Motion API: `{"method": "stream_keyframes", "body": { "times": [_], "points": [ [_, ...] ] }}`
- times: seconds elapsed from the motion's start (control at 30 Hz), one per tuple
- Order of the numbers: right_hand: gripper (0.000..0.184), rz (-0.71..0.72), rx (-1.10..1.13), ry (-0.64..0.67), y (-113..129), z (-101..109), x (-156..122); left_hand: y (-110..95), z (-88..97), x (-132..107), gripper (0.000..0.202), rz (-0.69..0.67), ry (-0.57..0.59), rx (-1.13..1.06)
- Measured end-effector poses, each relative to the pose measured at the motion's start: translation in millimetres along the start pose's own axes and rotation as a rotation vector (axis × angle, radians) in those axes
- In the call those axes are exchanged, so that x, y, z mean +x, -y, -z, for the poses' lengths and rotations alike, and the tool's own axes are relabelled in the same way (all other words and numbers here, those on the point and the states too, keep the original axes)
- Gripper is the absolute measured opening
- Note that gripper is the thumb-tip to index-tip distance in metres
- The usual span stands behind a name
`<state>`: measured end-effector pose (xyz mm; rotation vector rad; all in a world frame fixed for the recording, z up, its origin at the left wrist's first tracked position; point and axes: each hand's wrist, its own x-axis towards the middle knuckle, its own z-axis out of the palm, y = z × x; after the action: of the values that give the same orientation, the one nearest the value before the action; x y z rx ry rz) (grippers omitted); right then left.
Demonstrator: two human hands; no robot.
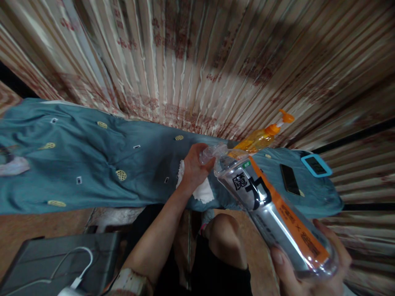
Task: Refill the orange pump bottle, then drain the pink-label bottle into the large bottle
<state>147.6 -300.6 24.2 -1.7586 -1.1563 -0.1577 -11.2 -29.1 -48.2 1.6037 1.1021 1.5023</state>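
A large clear plastic bottle (257, 197) with a silver and orange label is tilted in front of me, its base toward me at the lower right. My right hand (314, 263) is wrapped round the base. My left hand (196, 168) is closed at the clear neck end, its fingers partly hidden behind the plastic. A white cloth or tissue (204, 191) lies under my left hand; whether the fingers touch it I cannot tell. Behind the bottle stands a pump bottle (257, 139) of yellow-orange liquid, partly covered by the bottle in my hands.
A teal patterned cloth (148, 164) covers the long surface. To the right lie a dark phone (289, 179) and a blue-framed digital clock (316, 165). Pleated curtains (185, 61) hang behind. At lower left, a white cable (89, 253) crosses a grey box (101, 242).
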Motion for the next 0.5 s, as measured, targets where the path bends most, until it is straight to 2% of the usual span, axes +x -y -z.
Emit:
{"method": "stream_keyframes", "body": {
  "times": [0.17,0.33,0.5],
  "points": [
    [0.101,0.169,-0.049,0.046,3,-3,1,0,-0.7,0,0.039,-0.006,-0.004,-0.002],
    [0.100,0.158,-0.050,0.068,11,-5,3,0,-0.1,0,0.038,-0.005,0.001,-0.016],
    [0.104,0.156,-0.050,0.062,9,-3,2,0,-0.2,0,0.037,-0.019,-0.003,-0.010]
  ]
}}
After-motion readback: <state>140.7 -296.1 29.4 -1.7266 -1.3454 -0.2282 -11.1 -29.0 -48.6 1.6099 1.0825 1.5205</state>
